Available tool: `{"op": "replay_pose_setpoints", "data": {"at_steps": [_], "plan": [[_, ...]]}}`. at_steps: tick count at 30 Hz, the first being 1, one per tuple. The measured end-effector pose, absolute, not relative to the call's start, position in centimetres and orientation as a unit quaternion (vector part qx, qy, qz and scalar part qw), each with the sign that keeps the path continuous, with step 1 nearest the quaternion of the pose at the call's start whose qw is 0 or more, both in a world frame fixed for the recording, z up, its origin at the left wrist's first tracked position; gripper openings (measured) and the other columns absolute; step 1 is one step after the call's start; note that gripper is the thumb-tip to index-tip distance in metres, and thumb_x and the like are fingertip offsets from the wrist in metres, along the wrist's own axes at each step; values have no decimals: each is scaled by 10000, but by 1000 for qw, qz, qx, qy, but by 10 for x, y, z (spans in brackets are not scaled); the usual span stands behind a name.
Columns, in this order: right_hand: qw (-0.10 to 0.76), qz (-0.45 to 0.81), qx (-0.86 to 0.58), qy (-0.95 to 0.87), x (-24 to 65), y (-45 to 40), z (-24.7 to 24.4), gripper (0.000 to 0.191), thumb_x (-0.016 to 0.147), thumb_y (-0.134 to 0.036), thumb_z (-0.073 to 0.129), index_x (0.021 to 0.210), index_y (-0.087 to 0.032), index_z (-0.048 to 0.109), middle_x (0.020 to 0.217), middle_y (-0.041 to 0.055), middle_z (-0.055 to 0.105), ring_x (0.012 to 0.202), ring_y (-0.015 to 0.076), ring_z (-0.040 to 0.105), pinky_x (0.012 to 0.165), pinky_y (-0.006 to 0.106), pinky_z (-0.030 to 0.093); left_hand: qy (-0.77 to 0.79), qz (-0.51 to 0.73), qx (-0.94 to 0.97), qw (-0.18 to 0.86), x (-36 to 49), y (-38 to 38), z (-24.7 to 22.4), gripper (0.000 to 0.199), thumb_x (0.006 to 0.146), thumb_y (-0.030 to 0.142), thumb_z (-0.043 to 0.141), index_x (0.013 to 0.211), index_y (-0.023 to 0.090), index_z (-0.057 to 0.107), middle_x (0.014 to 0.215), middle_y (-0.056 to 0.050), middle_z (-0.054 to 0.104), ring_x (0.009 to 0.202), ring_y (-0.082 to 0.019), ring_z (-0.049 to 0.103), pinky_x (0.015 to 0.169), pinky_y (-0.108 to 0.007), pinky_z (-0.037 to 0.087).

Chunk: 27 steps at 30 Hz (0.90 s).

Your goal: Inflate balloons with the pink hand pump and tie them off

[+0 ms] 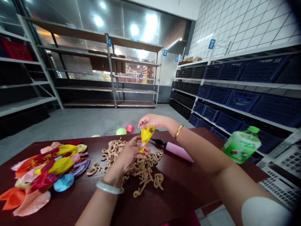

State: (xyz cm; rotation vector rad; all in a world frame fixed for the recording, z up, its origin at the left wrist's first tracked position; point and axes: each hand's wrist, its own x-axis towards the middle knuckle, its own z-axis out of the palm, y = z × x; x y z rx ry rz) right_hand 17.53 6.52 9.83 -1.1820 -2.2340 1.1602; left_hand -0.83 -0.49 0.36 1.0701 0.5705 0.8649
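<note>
A yellow balloon (147,133), uninflated, is stretched between my two hands above the table. My left hand (135,149) pinches its lower end, fingers closed. From above, my right hand (150,121) grips the upper end with bent fingers. Beneath my left hand lies a pile of tan curled pieces (143,168), spread over the middle of the table. Just right of the hands rests a pink hand pump (178,151) with a black nozzle. At the left is a heap of flat balloons (58,164) in red, orange, yellow, pink, purple and blue.
The dark red table (183,185) spans the foreground. A green bottle (242,144) stands at its right side. Inflated balloons, one green (121,131) and one red (129,128), show beyond the far edge. Shelves (110,72) stand behind, and blue crates (242,99) fill shelves at the right.
</note>
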Motion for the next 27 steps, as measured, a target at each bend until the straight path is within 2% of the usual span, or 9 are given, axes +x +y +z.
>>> {"op": "replay_pose_setpoints", "data": {"at_steps": [6, 8, 11, 12, 15, 17, 20, 22, 27], "plan": [[232, 271, -464, -811, 180, 72, 83, 204, 822, -260, 607, 984, -174, 696, 903, 29, 720, 742, 125, 628, 686, 237, 467, 251, 325, 437, 800, -7, -10, 2, 151, 767, 136, 713, 903, 98, 661, 719, -93, 669, 553, -130, 641, 483, -186, 527], [266, 193, -505, -798, 190, 67, 77, 259, 841, -293, 595, 1056, -176, 682, 1023, 55, 709, 881, 153, 637, 782, 263, 470, 219, 372, 368, 823, -7, -10, 3, 92, 816, 115, 654, 906, 102, 669, 752, -86, 673, 581, -115, 648, 521, -175, 544], [262, 156, -548, -779, 221, 42, 58, 343, 834, -355, 598, 1106, -161, 674, 1149, 122, 669, 1041, 232, 610, 901, 352, 439, 171, 491, 235, 822, -10, -3, 6, 172, 894, 85, 530, 995, 129, 662, 878, -84, 691, 713, -112, 683, 671, -198, 583], [236, 151, -569, -773, 233, 31, 49, 412, 796, -393, 638, 1133, -157, 667, 1168, 142, 661, 1059, 265, 608, 907, 377, 437, 156, 524, 196, 814, -12, 1, 7, 200, 913, 79, 495, 1021, 130, 655, 914, -88, 692, 757, -112, 688, 717, -207, 585], [17, 108, -677, -727, 269, 2, 18, 679, 648, -504, 733, 1245, -208, 605, 1283, 134, 602, 1153, 298, 566, 911, 374, 433, 112, 598, 116, 785, -19, 12, 10, 240, 944, 80, 437, 1083, 118, 629, 981, -108, 686, 883, -131, 689, 788, -226, 582], [-27, 101, -685, -721, 283, -10, 0, 663, 546, -472, 795, 1129, -185, 665, 1160, 147, 663, 1061, 323, 616, 828, 375, 456, 97, 632, 74, 765, -26, 18, 13, 244, 953, 82, 424, 1107, 106, 611, 987, -115, 687, 938, -148, 685, 797, -233, 585], [-63, 83, -708, -698, 286, -15, -15, 528, 558, -471, 770, 1004, -203, 678, 1030, 106, 701, 938, 311, 658, 715, 349, 453, 100, 662, 25, 742, -33, 24, 14, 231, 958, 80, 413, 1100, 84, 596, 951, -110, 696, 938, -150, 689, 771, -216, 592], [-40, 52, -717, -694, 276, -14, -16, 448, 664, -461, 691, 1033, -212, 641, 1027, 104, 697, 916, 303, 662, 669, 335, 433, 106, 669, 15, 736, -35, 26, 11, 209, 960, 92, 416, 1061, 83, 600, 924, -103, 701, 929, -157, 693, 752, -218, 598], [136, -85, -691, -704, 230, -24, -9, 427, 836, -497, 512, 1167, -227, 508, 1011, 96, 690, 877, 267, 663, 628, 304, 383, 145, 665, 61, 730, -28, 28, -3, 140, 941, 162, 490, 908, 100, 611, 986, -136, 701, 966, -205, 688, 821, -337, 593]]}}
